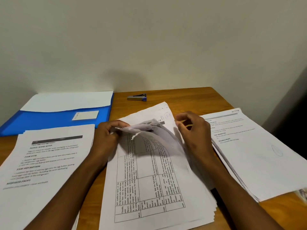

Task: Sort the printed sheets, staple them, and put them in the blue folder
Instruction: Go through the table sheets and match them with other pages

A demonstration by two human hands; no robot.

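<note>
A wooden table (191, 94) with warm brown top stands against a plain pale wall (149, 39), and a dark shadowed area (294, 105) is at right.

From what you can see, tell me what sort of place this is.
Probably a home or office desk set against a plain wall: a wooden table holding piles of printed sheets, a blue folder and a small stapler.
</note>
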